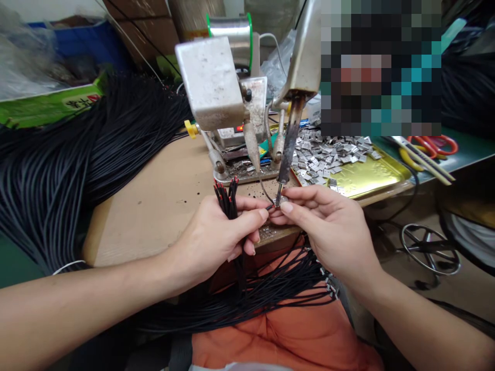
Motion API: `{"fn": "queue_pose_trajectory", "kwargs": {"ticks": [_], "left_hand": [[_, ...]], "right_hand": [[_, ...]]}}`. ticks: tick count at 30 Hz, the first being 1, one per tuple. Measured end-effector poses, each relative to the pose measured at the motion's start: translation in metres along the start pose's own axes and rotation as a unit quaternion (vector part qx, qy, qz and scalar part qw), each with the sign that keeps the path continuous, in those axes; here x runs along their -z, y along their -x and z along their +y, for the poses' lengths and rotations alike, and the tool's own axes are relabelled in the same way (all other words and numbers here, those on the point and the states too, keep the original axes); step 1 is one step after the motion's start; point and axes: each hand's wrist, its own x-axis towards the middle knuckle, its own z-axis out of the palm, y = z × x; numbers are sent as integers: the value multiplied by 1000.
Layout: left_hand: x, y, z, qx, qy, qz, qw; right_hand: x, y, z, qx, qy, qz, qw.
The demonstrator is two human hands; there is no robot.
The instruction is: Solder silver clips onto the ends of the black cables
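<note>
My left hand (224, 232) is closed round a bundle of black cables (229, 206) with red-tipped ends. Between its thumb and forefinger one cable end points right, toward the soldering tip. My right hand (328, 221) pinches a small metal connector (278, 202) at that cable's end; the fingers partly hide it. A soldering iron (288, 149) hangs from the machine, its tip down at the connector. From the left, a feed nozzle (252, 147) brings a thin solder wire down to the same spot.
Loose metal connectors (320, 154) lie heaped on a gold tray (375, 170). Scissors (433, 147) rest at the right. A solder spool (231, 41) stands behind the machine. Black cables (50, 165) cover the left side, and more cables (263, 293) lie across my lap. A blurred-out person sits opposite.
</note>
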Motion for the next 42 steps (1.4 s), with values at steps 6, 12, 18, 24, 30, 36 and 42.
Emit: {"fn": "queue_pose_trajectory", "kwargs": {"ticks": [6,12,18,24,30,36,42], "left_hand": [[1,-1,-1,-5,4,-10,1000],[-1,0,2,2,4,-13,1000],[-1,0,3,6,7,-12,1000],[1,-1,0,-15,4,-36,999],[0,0,0,-21,14,-41,999],[0,0,0,-26,17,-40,999],[1,0,-1,-31,9,-43,999]], "right_hand": [[-1,1,0,3,-15,-3,1000],[-1,0,-1,-7,0,3,1000],[-3,0,-2,-5,-7,6,1000],[-3,1,-2,-4,-3,8,1000],[-4,2,-4,-11,-5,10,1000],[-3,2,-3,-7,-2,14,1000],[-2,3,-3,-5,1,13,1000]]}}
